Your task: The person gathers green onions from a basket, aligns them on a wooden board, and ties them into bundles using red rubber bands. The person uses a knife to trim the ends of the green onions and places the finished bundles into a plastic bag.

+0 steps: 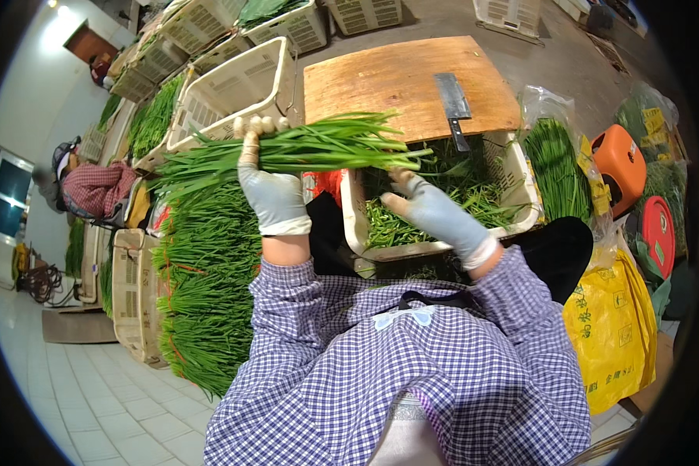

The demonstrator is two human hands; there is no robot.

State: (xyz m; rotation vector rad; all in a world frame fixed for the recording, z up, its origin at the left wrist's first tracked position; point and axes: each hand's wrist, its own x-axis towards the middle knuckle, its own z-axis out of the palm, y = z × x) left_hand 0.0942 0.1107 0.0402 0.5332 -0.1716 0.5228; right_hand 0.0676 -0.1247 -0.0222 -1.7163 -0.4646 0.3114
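Note:
My left hand (272, 195), in a grey-blue coated glove, grips a loose bunch of green garlic chives (332, 143) around its leafy half. The pale stem ends point right. My right hand (445, 212), gloved alike, is at those ends with thumb and fingers apart; its fingertips are partly behind the stems, so contact is unclear. Beneath lies a white plastic crate (437, 251) with chive trimmings (402, 224) inside. Across the crate's far side rests a wooden board (378, 81), bearing a cleaver (454, 102) whose black handle juts over the near edge.
Tied chive bundles (209, 291) are piled at my left, beside a crate (134, 291). An empty-looking crate (239, 81) stands beyond. Bagged chives (553, 157), an orange plastic stool (620, 166) and a yellow bag (611, 332) are at right. A person (96, 189) sits far left.

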